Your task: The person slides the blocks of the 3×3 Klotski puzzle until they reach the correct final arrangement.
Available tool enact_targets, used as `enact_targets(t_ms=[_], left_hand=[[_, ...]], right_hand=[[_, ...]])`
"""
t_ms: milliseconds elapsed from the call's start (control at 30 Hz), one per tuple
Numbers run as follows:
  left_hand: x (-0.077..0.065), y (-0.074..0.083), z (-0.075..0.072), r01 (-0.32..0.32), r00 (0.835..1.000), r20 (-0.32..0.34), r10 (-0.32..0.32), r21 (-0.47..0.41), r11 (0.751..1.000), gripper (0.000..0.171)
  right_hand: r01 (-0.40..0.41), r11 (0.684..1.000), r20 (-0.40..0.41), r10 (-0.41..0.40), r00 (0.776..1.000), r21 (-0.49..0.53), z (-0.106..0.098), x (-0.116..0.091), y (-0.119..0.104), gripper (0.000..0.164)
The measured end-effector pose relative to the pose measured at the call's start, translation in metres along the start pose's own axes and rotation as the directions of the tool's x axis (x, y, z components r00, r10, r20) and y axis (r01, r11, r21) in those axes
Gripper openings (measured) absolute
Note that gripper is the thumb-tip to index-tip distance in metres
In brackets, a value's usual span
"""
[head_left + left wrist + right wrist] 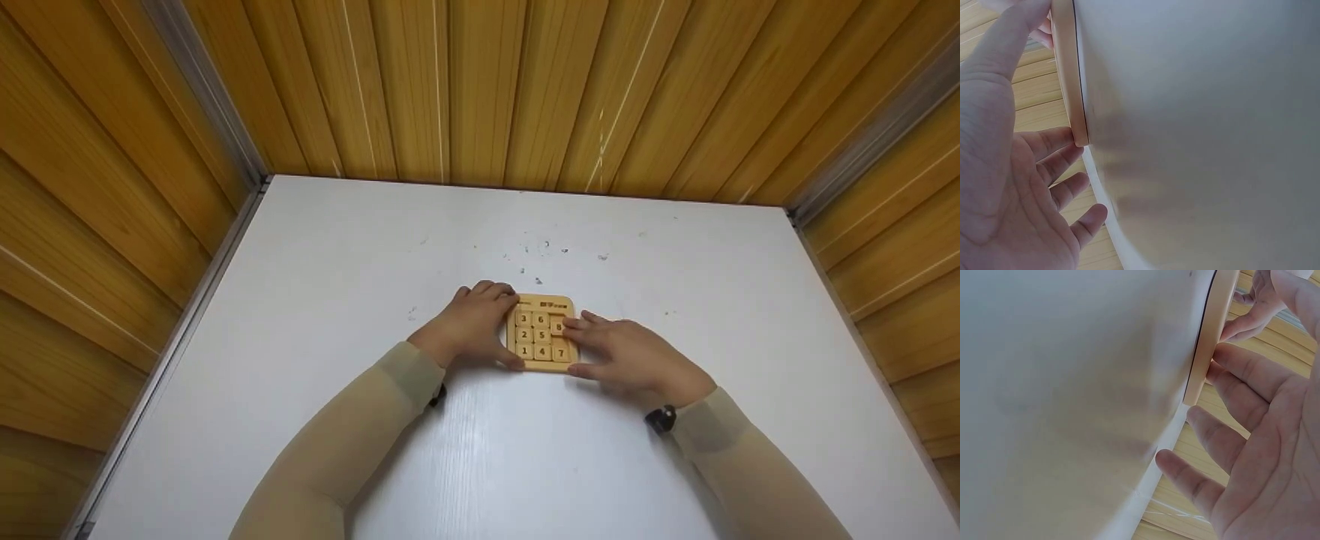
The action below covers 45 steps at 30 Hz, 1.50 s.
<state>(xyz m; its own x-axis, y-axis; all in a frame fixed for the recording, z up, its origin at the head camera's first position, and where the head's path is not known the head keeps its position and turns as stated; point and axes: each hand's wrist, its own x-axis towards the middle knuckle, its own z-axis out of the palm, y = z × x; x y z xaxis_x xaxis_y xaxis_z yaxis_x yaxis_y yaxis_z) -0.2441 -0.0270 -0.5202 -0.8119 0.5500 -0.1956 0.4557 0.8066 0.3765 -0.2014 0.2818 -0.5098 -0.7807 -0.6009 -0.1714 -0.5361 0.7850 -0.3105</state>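
Observation:
A wooden number slide puzzle (544,367) lies flat on the white table, its numbered tiles facing up. The left column reads 3, 2, 1 from the top, the middle one 6, 5, 4. On the right, the 8 tile (557,327) stands between the top and middle rows, above the 7 tile (560,353). My left hand (476,322) grips the puzzle's left side, thumb at the near corner and index finger at the far one. With nearly straight fingers my right hand (619,349) touches the 8 tile, its thumb by the near right corner.
The white table (360,247) has small dark marks (538,281) beyond the puzzle. Wood-patterned walls (480,90) enclose its back and sides, with metal posts (217,97) at the corners. A black band (661,419) sits on the right wrist.

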Motion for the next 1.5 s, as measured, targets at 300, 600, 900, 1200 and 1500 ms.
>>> enact_targets(t_ms=[300, 600, 900, 1200, 1500], left_hand=[[0.0008, 0.0002, -0.0002, -0.001, 1.000, 0.004, 0.001, 0.008, 1.000, 0.122], [0.0006, -0.0001, 0.0005, -0.002, 1.000, 0.001, 0.002, -0.005, 1.000, 0.122], [-0.0010, 0.0017, -0.0010, 0.004, 1.000, -0.002, -0.004, -0.016, 1.000, 0.122], [0.0004, 0.0003, -0.0006, 0.011, 1.000, 0.009, -0.011, -0.026, 1.000, 0.123], [0.0003, 0.0009, -0.0007, 0.015, 1.000, 0.006, -0.015, -0.033, 0.999, 0.123]], right_hand=[[-0.009, 1.000, -0.003, 0.009, 1.000, 0.000, 0.0000, -0.0035, -0.0032, 0.074], [0.008, 1.000, -0.011, -0.008, 1.000, -0.011, 0.0019, -0.0051, -0.0041, 0.073], [0.015, 1.000, -0.012, -0.016, 1.000, -0.025, 0.0014, -0.0063, -0.0062, 0.072], [-0.013, 1.000, -0.001, 0.013, 1.000, -0.019, 0.0030, -0.0079, -0.0074, 0.074], [-0.002, 1.000, 0.001, 0.002, 1.000, -0.028, 0.0028, -0.0094, -0.0081, 0.076]])
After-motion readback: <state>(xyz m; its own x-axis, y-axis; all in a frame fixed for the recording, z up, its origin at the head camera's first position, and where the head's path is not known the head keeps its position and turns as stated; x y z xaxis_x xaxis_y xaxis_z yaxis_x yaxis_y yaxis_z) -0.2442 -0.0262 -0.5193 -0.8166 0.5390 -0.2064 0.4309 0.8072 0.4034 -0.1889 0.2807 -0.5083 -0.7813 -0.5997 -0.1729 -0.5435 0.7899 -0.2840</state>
